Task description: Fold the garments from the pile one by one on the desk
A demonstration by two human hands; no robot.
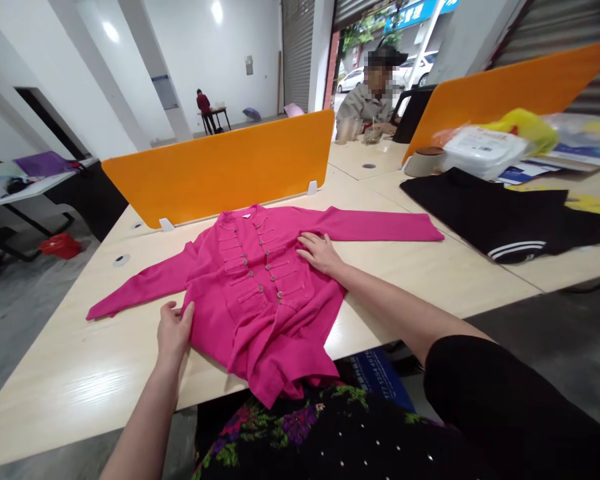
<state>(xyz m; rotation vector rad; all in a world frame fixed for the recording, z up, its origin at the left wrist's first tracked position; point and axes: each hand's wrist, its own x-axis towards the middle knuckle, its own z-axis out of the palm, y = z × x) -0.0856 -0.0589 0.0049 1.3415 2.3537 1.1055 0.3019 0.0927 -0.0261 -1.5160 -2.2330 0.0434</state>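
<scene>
A bright pink long-sleeved jacket [290, 280] lies face up on the pale wooden table [95, 373]. Its two sleeves reach out to the sides, and rows of buttons run down the front. The lower hem is bunched and hangs over the near table edge. My right hand [320, 253] rests on the garment below the right-hand sleeve, fingers spread. At the left side edge is my left hand [175, 328], its thumb against the fabric and its fingers apart from the thumb.
An orange divider [225, 170] stands behind the jacket, with another orange divider [510, 90] at right. Folded black clothing [480, 213], a cup [424, 162] and a plastic-wrapped white pack [485, 150] lie on the right. A person [367, 103] sits across the table.
</scene>
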